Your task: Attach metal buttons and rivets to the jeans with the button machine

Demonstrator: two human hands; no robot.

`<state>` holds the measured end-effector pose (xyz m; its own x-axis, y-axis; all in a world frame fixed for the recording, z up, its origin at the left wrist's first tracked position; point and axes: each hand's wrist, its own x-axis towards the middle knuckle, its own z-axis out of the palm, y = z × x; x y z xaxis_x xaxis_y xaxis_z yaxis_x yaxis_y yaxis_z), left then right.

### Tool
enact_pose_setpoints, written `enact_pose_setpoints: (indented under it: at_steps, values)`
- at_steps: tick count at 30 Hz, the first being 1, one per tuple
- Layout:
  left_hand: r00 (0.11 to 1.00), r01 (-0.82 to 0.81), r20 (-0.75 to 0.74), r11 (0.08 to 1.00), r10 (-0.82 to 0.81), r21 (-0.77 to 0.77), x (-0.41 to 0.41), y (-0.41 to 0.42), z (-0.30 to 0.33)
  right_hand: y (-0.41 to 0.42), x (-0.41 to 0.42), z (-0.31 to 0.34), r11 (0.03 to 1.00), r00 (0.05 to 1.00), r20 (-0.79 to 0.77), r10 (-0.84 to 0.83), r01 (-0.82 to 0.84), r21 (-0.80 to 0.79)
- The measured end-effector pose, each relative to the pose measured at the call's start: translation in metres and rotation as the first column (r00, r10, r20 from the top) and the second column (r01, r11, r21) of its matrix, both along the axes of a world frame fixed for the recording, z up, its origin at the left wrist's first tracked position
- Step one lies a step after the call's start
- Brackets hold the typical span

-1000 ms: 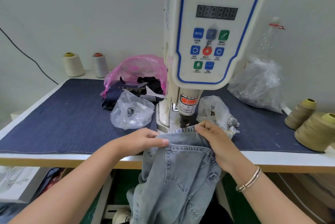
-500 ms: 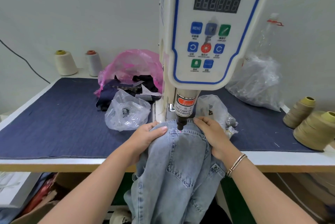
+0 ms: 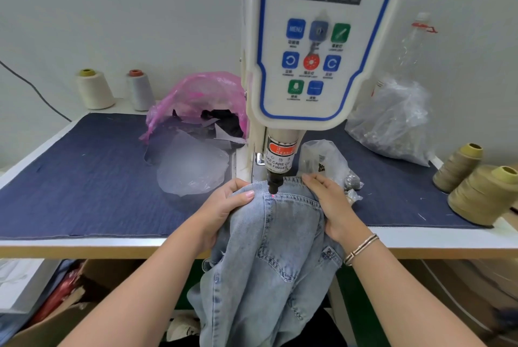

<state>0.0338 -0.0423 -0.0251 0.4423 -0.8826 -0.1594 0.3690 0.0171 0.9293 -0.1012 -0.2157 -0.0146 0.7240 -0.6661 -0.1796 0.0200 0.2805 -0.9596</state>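
Two hands on the denim, and both are clamped. The left hand (image 3: 224,206) has its fingers curled shut over a bunched fold, thumb pressing down on top, at nine o'clock from the punch. The right hand (image 3: 329,202) lies flatter at three o'clock, fingers closed along the waistband edge and pinning it. Between them the jeans (image 3: 280,248) sit with a pocket corner right beneath the black punch tip (image 3: 272,186), a small red dot glowing on the seam there. The rest of the garment hangs off the table edge (image 3: 112,243) toward six o'clock. That looks like soft, floppy cloth with real weight dragging it down, so I'd say the grip belongs close on either side of the mark, stretching the layers flat, fingertips clear of the button machine (image 3: 308,66). Clear bags (image 3: 193,167) of hardware wait at ten and two o'clock.
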Motion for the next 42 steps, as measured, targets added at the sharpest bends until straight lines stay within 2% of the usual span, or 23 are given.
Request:
enact_pose_setpoints:
  at_steps: [11, 16, 19, 22, 24, 26, 28, 31, 33, 36, 40, 42]
  values:
    - [1.0, 0.014, 0.026, 1.0, -0.015, 0.022, 0.002, 0.002, 0.001, 0.001, 0.0, 0.0, 0.999, 1.0, -0.009, 0.025, -0.025, -0.024]
    - [0.983, 0.159, 0.071, 0.981, -0.167, 0.114, 0.008, 0.01, 0.007, 0.004, -0.008, 0.009, 0.987, 0.993, 0.01, 0.12, -0.12, 0.103]
    - [0.939, 0.308, 0.097, 0.933, -0.33, 0.187, 0.016, 0.025, 0.018, 0.012, -0.021, 0.015, 0.939, 0.955, 0.044, 0.293, -0.296, 0.174]
    - [0.891, 0.406, 0.087, 0.869, -0.445, 0.281, 0.02, 0.038, 0.027, 0.028, -0.028, 0.025, 0.843, 0.856, 0.07, 0.512, -0.517, 0.151]
    - [0.876, 0.437, 0.083, 0.854, -0.476, 0.284, 0.021, 0.045, 0.032, 0.035, -0.03, 0.03, 0.796, 0.807, 0.035, 0.59, -0.588, 0.144]
    - [0.873, 0.456, 0.063, 0.855, -0.484, 0.247, 0.021, 0.05, 0.036, 0.037, -0.03, 0.035, 0.767, 0.765, -0.067, 0.641, -0.637, 0.07]
    - [0.873, 0.458, 0.057, 0.854, -0.484, 0.246, 0.023, 0.054, 0.038, 0.041, -0.029, 0.042, 0.749, 0.748, -0.239, 0.619, -0.654, -0.108]
    - [0.854, 0.47, 0.086, 0.831, -0.514, 0.298, 0.025, 0.055, 0.041, 0.048, -0.025, 0.049, 0.634, 0.795, -0.442, 0.414, -0.601, -0.487]
    - [0.828, 0.501, 0.098, 0.807, -0.552, 0.312, 0.025, 0.054, 0.044, 0.053, -0.025, 0.047, 0.553, 0.848, -0.435, 0.302, -0.527, -0.645]
    - [0.839, 0.495, 0.082, 0.818, -0.537, 0.292, 0.021, 0.05, 0.05, 0.058, -0.028, 0.043, 0.572, 0.903, -0.33, 0.276, -0.43, -0.699]
    - [0.888, 0.367, 0.166, 0.879, -0.428, 0.303, 0.02, 0.05, 0.055, 0.059, -0.028, 0.039, 0.629, 0.924, -0.291, 0.247, -0.381, -0.677]
    - [0.885, 0.346, 0.203, 0.884, -0.419, 0.316, 0.02, 0.05, 0.055, 0.059, -0.027, 0.038, 0.664, 0.934, -0.273, 0.23, -0.355, -0.658]
